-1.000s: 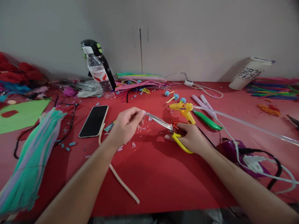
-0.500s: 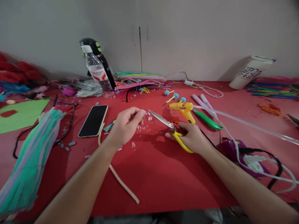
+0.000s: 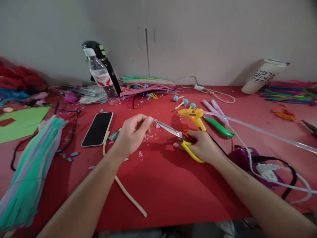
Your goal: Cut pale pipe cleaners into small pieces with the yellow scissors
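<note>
My right hand (image 3: 200, 144) grips a pair of scissors (image 3: 170, 129) by yellow and red handles. The scissor tips reach almost to the fingertips of my left hand (image 3: 135, 131). That hand is closed in a pinch on a tiny pale piece, too small to name. Small pink clippings (image 3: 158, 126) lie on the red table under the blades. A phone (image 3: 97, 129) rests left of my left hand, and a cream cord (image 3: 130, 195) runs beneath that forearm. Just beyond the scissors stands a yellow glue gun (image 3: 193, 115) with a long clear glue stick.
At left lies a bundle of green and lilac pipe cleaners (image 3: 29, 172). A water bottle (image 3: 102, 76) and a black flask stand at the back. On the right are a green-handled tool (image 3: 219, 127), a purple power strip (image 3: 257, 165) with cables, and a white cup (image 3: 264, 76).
The scissors have moved left, bringing their tips from a short gap up to my left fingertips. The blades look closer together. My left hand keeps its pinch.
</note>
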`<state>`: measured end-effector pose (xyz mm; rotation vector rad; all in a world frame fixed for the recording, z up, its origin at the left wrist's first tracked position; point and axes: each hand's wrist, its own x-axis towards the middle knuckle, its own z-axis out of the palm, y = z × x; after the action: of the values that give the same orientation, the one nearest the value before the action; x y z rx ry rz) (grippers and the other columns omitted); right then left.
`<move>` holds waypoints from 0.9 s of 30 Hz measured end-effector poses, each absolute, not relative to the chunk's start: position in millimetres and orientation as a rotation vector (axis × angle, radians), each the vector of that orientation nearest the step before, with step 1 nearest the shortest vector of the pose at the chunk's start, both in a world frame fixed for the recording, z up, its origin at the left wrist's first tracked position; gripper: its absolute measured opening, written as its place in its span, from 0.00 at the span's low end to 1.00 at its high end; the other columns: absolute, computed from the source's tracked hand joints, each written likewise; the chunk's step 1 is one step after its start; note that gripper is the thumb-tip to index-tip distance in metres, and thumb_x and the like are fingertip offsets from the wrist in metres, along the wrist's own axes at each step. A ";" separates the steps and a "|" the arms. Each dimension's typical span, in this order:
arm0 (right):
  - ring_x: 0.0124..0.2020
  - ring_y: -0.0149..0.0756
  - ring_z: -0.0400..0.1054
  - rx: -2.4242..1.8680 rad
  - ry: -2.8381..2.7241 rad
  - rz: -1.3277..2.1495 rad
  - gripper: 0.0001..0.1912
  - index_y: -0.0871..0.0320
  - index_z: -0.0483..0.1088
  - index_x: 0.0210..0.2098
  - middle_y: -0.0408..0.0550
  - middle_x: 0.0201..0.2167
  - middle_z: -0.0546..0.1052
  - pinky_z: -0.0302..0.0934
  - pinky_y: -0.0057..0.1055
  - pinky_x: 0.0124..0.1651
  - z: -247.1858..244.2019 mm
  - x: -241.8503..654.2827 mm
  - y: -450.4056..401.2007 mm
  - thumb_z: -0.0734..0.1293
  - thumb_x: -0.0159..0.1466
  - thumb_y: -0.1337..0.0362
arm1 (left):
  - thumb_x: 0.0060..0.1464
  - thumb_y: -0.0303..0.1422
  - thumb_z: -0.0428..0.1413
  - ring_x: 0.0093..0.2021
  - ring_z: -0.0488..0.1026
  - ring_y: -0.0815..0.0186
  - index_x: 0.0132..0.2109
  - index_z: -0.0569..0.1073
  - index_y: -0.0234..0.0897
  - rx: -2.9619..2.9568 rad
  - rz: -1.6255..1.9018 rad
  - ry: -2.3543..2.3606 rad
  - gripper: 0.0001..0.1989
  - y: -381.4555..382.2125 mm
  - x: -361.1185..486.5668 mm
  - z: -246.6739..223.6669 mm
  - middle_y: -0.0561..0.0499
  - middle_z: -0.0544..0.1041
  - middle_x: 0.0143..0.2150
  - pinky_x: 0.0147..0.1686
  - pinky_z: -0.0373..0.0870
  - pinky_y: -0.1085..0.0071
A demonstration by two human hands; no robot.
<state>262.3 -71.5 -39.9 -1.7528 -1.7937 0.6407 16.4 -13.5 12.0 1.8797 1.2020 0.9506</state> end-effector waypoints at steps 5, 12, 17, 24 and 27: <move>0.24 0.26 0.42 -1.759 -1.795 0.630 0.31 0.57 0.51 0.20 0.36 0.19 0.49 0.40 0.26 0.23 -38.5 262.0 -71.1 0.73 0.50 0.44 | 0.63 0.42 0.50 0.25 0.65 0.71 0.31 0.70 0.36 1.862 0.945 1.178 0.17 -13.5 17.1 13.1 0.53 0.70 0.26 0.27 0.61 0.73; 0.23 0.25 0.43 -1.761 -1.768 0.621 0.29 0.56 0.52 0.20 0.36 0.19 0.49 0.40 0.26 0.22 -37.0 261.3 -71.2 0.72 0.51 0.44 | 0.64 0.41 0.50 0.25 0.65 0.71 0.32 0.69 0.36 1.843 0.944 1.173 0.16 -13.3 16.5 11.9 0.54 0.70 0.26 0.27 0.61 0.73; 0.23 0.26 0.43 -1.782 -1.767 0.657 0.27 0.57 0.55 0.21 0.36 0.19 0.50 0.40 0.26 0.23 -35.5 260.5 -72.2 0.74 0.50 0.46 | 0.65 0.41 0.49 0.26 0.65 0.72 0.30 0.68 0.36 1.852 0.935 1.186 0.17 -14.4 17.4 12.9 0.54 0.69 0.26 0.28 0.61 0.73; 0.24 0.26 0.43 -1.779 -1.770 0.706 0.27 0.57 0.55 0.21 0.36 0.19 0.50 0.40 0.26 0.23 -35.5 261.1 -72.2 0.74 0.49 0.48 | 0.64 0.41 0.49 0.25 0.64 0.72 0.30 0.68 0.36 1.864 0.945 1.174 0.17 -13.8 18.3 12.0 0.54 0.69 0.25 0.27 0.60 0.73; 0.24 0.26 0.43 -1.766 -1.773 0.716 0.26 0.57 0.55 0.21 0.36 0.20 0.51 0.41 0.26 0.23 -37.6 262.1 -71.8 0.74 0.50 0.48 | 0.64 0.42 0.49 0.25 0.63 0.72 0.31 0.68 0.36 1.855 0.945 1.172 0.17 -14.0 17.7 11.3 0.55 0.69 0.25 0.27 0.60 0.73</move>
<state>262.1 -71.8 -37.6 -1.7656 -1.7726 0.7163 17.7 -14.0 11.3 1.8550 1.1719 0.9449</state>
